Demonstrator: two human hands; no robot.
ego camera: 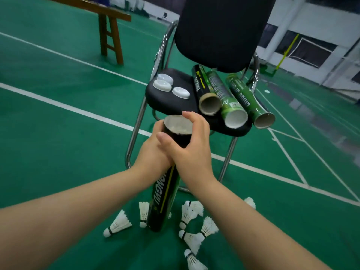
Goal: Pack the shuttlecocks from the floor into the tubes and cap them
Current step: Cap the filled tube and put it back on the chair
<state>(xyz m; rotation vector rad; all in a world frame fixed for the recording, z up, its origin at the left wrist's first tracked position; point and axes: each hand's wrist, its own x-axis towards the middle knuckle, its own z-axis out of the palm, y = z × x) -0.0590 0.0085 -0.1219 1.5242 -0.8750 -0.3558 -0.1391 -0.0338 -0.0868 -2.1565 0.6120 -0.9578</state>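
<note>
Tube [165, 201] in left hand [152, 152], right hand [191, 149]

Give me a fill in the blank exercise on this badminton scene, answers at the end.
The left hand and right hand grip a tube coloured ____.
The white caps on the chair seat number ____.
Of the three lying tubes, ____ are green.
The shuttlecocks on the floor are coloured ____.
Answers: black, three, two, white.

Open floor [58, 143] left — chair [167, 103] ahead, shuttlecocks [117, 225] scattered below.
</note>
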